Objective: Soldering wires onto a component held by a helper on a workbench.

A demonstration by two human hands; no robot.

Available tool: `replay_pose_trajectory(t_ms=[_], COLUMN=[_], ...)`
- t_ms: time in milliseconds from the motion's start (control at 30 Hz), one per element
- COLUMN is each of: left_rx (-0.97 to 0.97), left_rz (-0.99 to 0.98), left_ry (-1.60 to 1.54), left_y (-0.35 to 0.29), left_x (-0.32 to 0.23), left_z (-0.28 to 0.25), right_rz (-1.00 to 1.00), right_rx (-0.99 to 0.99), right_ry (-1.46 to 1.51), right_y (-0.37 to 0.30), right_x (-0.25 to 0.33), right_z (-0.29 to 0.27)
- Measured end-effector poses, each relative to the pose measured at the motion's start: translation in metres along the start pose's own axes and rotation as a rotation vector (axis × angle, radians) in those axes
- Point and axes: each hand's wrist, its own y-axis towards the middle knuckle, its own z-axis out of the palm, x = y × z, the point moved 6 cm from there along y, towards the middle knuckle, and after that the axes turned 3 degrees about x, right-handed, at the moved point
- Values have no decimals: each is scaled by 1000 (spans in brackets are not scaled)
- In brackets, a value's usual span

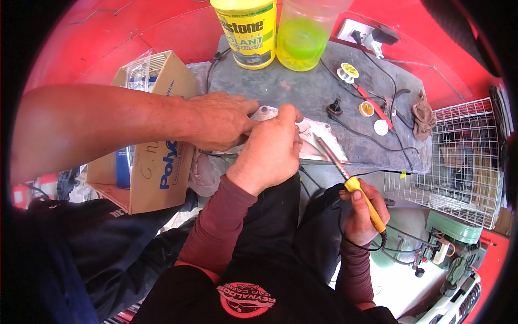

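My right hand (362,214) is closed around the yellow handle of a soldering iron (372,209). The iron's tip points up and left, over a shiny whitish panel (330,141) at the table's near edge; I cannot tell whether it touches. On that panel lies my left hand (265,151), its fingers curled and pressed together; what they pinch is hidden. Another person's bare arm comes from the left, and that person's hand (218,120) rests beside mine on the panel's left part.
On the grey table (302,97) stand a yellow jug (245,32) and a clear container of green liquid (305,40). To the right lie a solder spool (347,73), an orange tin (366,109), a black corded socket (334,108) and a rag (423,119). A cardboard box (162,162) stands left.
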Motion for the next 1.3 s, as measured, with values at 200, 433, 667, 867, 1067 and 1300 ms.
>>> replay_pose_trajectory(t_ms=[200, 433, 667, 867, 1067, 1300], left_rx=[-12, 4, -12, -13, -11, -14], left_rz=[23, 33, 50, 12, 40, 52], left_ry=[-2, 1, 4, 24, 13, -13], left_y=[-1, 1, 0, -1, 0, -1], left_x=[1, 1, 2, 0, 0, 1], left_z=[-1, 1, 1, -1, 0, 0], right_rz=[73, 0, -40, -12, -80, 13], right_rx=[37, 20, 7, 45, 51, 47], right_ry=[50, 73, 75, 29, -93, -128], right_y=[5, -7, -8, -5, -1, 6], right_x=[0, 2, 1, 2, 7, 21], right_z=[-7, 3, 4, 4, 5, 7])
